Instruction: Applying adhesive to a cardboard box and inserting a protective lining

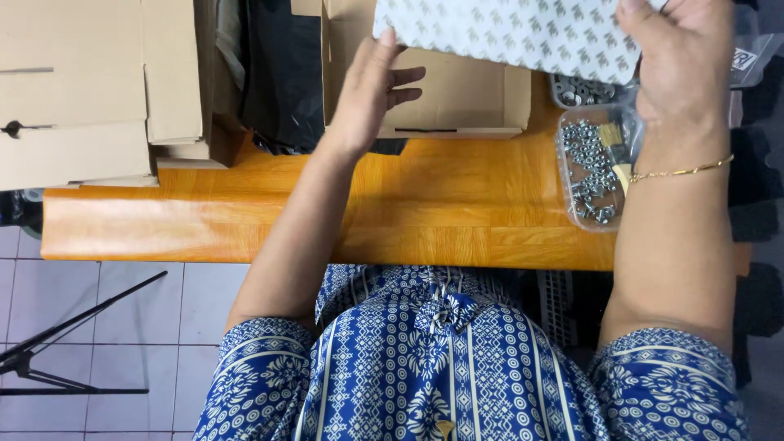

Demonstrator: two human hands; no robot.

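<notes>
At the bottom of the frame a person in a blue and white patterned garment (pixel 457 367) is sitting against the edge of an orange wooden table (pixel 245 220), with both forearms reaching up the picture. To the right of centre, a clear plastic tray of small metal nuts (pixel 590 175) is lying just beside the right wrist, likely kept there for easy reach, and a second tray of washers (pixel 581 90) is sitting above it. In the upper right the right hand (pixel 682 61) is gripping the corner of a white patterned padded envelope (pixel 523 33), thumb on its top face, carrying its weight above the table. In the upper centre the left hand (pixel 367 94) is resting open against the envelope's lower left edge, fingers spread and loosely extended, seemingly steadying it rather than clamping it. Beneath the envelope an open cardboard box (pixel 465 106) is sitting with its mouth facing up, so the envelope is hovering partly over it. Farther off, in the upper left, flattened cardboard boxes (pixel 90 90) are stacking beside a black plastic bag (pixel 282 73).
</notes>
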